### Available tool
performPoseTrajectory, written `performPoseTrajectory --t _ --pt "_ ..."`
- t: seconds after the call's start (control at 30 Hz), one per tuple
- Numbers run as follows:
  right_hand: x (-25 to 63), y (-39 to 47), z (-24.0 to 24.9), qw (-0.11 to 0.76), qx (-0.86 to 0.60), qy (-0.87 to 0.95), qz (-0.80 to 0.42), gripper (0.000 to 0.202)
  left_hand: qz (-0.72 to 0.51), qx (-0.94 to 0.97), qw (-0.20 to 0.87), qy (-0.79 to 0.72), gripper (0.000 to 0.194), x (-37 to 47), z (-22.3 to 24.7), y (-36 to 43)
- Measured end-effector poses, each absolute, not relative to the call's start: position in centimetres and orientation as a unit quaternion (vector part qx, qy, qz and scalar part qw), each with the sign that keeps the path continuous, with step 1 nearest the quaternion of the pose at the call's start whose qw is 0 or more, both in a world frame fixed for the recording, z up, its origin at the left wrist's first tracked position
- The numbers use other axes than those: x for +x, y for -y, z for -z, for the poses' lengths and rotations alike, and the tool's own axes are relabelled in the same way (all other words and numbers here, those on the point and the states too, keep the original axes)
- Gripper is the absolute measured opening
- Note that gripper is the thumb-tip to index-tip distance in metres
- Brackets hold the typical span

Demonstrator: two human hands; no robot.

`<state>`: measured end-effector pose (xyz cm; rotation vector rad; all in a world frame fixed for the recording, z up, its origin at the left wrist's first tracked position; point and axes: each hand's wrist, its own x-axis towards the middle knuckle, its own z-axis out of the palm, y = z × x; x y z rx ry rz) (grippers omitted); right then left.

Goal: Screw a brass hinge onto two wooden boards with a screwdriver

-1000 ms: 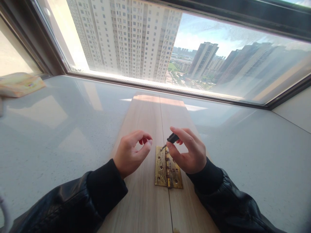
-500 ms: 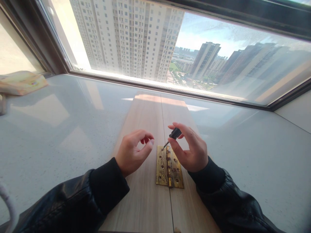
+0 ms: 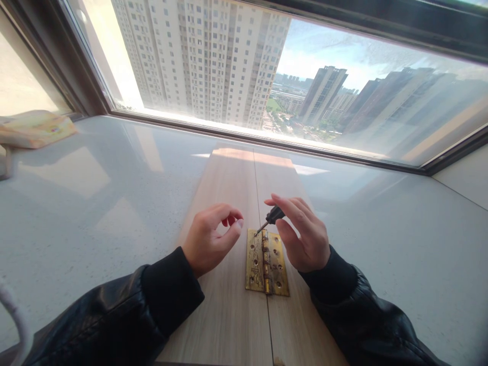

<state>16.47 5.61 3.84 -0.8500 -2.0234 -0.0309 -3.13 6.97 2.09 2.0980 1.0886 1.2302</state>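
A brass-coloured hinge (image 3: 254, 277) with dark stains lies opened flat across the seam between two pale wooden boards (image 3: 229, 320). My right hand (image 3: 305, 236) is closed around the black handle of a small screwdriver (image 3: 273, 214), held at a slant. The screwdriver's tip meets the top hole of the hinge's left leaf; whether a screw sits there is too small to tell. Left of the hinge hovers my left hand (image 3: 213, 236), thumb and forefinger tips brought together in a pinch. Anything between those fingertips is hidden.
The boards rest on a white speckled sill (image 3: 141, 198) beneath a dark-framed window (image 3: 229, 136). A soft, patterned package (image 3: 38, 129) sits at the far left. Part of a pale curved tube (image 3: 19, 320) shows at the lower left.
My right hand has shifted slightly right and down, its thumb swinging away from the screwdriver's shaft end. The tip stays at the same hole. My left hand looks unchanged.
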Motion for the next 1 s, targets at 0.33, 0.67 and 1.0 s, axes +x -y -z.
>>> performPoseTrajectory --t 0.33,0.67,1.0 --pt "16.47 -5.72 -3.62 0.495 -0.329 0.802 0.064 0.049 -0.451 0.764 0.231 -0.399 0.008 -3.08 -2.07 -7.02" --pt "16.10 -5.35 -4.22 0.486 -0.294 0.822 0.041 0.052 -0.449 0.765 0.237 -0.395 0.008 -3.08 -2.09 -7.03" --pt "15.96 -5.53 -4.23 0.489 -0.305 0.817 0.023 0.044 -0.448 0.767 0.241 -0.391 0.008 -3.12 -2.05 -6.97"
